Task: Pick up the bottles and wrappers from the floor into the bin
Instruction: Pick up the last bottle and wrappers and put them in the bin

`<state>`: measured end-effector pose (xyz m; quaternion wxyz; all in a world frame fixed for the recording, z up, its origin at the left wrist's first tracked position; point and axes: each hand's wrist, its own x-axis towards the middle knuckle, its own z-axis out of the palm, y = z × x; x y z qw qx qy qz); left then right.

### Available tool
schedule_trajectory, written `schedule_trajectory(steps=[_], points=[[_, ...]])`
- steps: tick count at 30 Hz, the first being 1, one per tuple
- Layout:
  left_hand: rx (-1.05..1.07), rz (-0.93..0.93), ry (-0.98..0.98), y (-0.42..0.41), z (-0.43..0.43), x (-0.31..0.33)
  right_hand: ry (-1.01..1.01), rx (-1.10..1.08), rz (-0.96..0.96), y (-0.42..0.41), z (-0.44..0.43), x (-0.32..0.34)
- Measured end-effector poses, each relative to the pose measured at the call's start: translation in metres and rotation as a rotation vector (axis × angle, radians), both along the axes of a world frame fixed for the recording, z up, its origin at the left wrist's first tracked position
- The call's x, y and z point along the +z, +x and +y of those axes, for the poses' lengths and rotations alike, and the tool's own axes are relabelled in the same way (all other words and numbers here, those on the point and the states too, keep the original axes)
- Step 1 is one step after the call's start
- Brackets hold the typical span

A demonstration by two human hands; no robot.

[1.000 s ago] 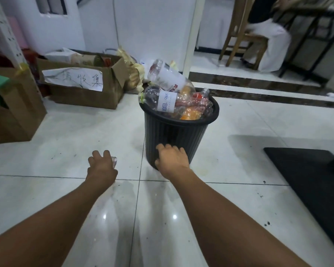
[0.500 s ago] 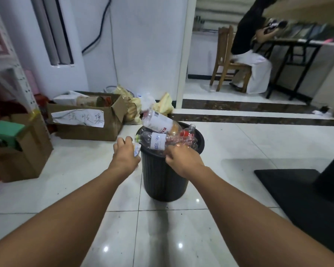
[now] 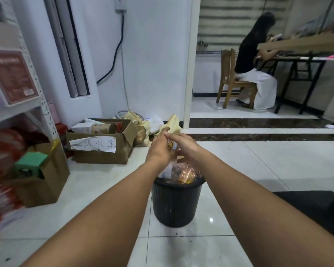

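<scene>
Putting in: both hands meet just above the black bin (image 3: 176, 205), one view only, from the head camera.
Left hand (image 3: 159, 149): curled around a small wrapper (image 3: 171, 146), pinching it.
Right hand (image 3: 183, 144): fingers flat and touching the same wrapper from the other side.
Bin: stands on the white floor (image 3: 258, 170), heaped with clear bottles (image 3: 181, 173) up past its rim.
Done: it looks like most trash is in.
Left: drop this wrapper; no more bottles seen on the nearby floor tiles.
</scene>
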<state>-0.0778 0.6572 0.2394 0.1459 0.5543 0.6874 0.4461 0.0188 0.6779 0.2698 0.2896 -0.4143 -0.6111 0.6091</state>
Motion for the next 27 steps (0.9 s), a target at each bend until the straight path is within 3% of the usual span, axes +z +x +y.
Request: schedule_trajectory(steps=[3,11,14,20,27], points=[[-0.021,-0.126,0.036,0.003,0.007,0.002,-0.110,0.009,0.082,0.000,0.005,0.000],[-0.139,-0.042,-0.055,-0.002,0.008,-0.017,-0.071,-0.106,-0.101,0.012,0.022,-0.016],[-0.152,0.057,-0.135,-0.016,0.003,-0.024,0.088,-0.191,-0.219,0.016,0.034,-0.019],[-0.021,0.253,-0.251,-0.081,-0.008,-0.034,0.503,-0.348,-0.642,0.034,0.076,-0.015],[0.110,0.466,-0.321,-0.154,-0.016,-0.041,0.707,-0.359,-0.807,0.023,0.112,-0.036]])
